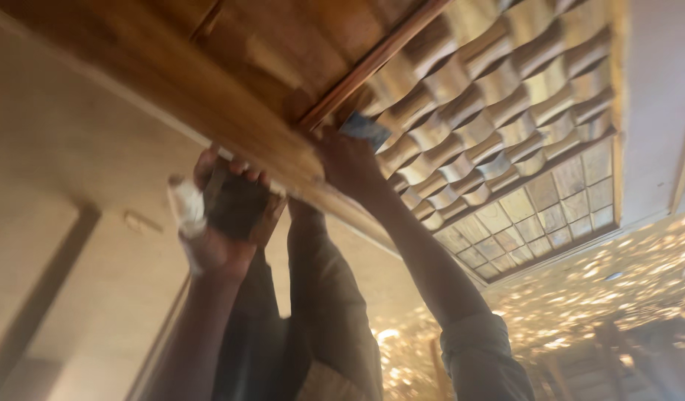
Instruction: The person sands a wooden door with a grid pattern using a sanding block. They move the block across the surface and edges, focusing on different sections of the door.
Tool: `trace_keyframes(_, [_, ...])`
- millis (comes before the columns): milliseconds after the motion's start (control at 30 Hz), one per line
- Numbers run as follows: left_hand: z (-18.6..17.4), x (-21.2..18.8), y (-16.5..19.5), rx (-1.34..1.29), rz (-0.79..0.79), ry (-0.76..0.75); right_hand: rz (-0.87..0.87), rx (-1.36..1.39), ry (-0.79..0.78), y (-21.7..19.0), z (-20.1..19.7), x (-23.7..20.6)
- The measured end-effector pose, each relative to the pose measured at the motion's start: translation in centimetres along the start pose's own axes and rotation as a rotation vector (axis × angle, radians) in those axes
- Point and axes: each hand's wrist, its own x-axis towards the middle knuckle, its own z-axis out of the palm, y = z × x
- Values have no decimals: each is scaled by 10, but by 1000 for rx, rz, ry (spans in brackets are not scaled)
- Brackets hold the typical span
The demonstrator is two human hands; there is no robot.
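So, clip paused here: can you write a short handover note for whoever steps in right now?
Left hand: raised overhead, grip closed around a dark block pressed up against the wooden beam; a white wrap covers its thumb.
Right hand: also up at the beam, pinching a small blue-grey sheet against the wood by the reddish strip.
Beside it is the wavy wooden panel.
Done or left: too blurred to judge the wood's surface; both hands are on the beam's edge.

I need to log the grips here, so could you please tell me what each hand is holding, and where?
The left hand clasps a dark block around its sides, against the wooden beam. The right hand pinches a small blue-grey piece by its lower end.
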Motion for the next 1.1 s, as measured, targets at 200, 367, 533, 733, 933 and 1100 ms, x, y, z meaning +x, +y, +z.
trace_keyframes(200, [12, -4, 2, 75, -3, 73, -22, 98, -36, 13, -8, 3])
trace_keyframes(367, [21, 0, 3, 78, -14, 124, -16, 88, 41, 19, -23, -10])
trace_keyframes(533, [26, 5, -8, 51, -25, 103, 415, 315, -31, 33, -39, -10])
trace_keyframes(733, [24, 15, -18, 118, -86, 92, 454, 63, 258, 59, -46, 15])
trace_keyframes(933, [35, 24, -1, 110, -125, 10, 409, -172, 112, 41, -56, 6])
trace_keyframes(1100, [47, 39, 22, 143, -151, 7, 514, -18, 275, 49, -66, 16])
